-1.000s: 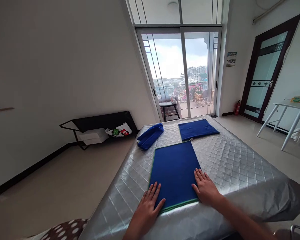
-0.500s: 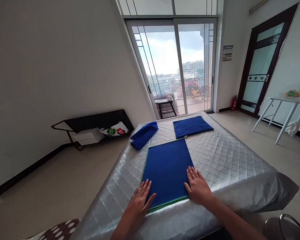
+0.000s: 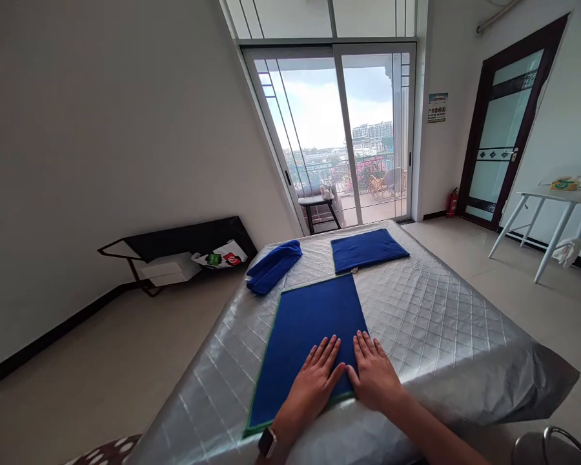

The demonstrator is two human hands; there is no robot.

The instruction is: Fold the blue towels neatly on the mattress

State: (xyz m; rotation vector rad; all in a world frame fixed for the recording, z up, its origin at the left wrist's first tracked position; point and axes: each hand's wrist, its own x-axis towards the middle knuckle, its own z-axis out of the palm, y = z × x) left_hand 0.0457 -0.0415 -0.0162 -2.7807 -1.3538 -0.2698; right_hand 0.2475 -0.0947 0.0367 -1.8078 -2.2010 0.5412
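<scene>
Both hands lie flat, palms down, fingers spread, side by side w/ thumbs nearly touching: left hand [image 3: 314, 386], right hand [image 3: 375, 376]. Neither grips anything; they press on the near right corner of the blue towel [image 3: 305, 323], right hand partly off its right edge onto the silver cover [image 3: 436, 316]. A watch [image 3: 267, 442] sits on the left wrist.

Towel is spread flat, green-trimmed, running from the hands straight ahead; its near left corner reaches close to the table's front edge, left of the left hand. The table, draped in quilted silver cover, has bare open surface right of the right hand, less room on the left.

Ahead of the hands, just past the flat towel's far edge: a folded blue towel [image 3: 368, 248]. Ahead-left: a rolled blue towel [image 3: 272, 266], near the table's left edge.

Far left of the hands, on the floor by the wall, a black rack [image 3: 184, 236] holds a white box [image 3: 167, 270] and a printed bag [image 3: 220, 257]. Far right: white side table [image 3: 556, 206] w/ a small pack on top. Beyond the table ahead, glass sliding door [image 3: 348, 135].
</scene>
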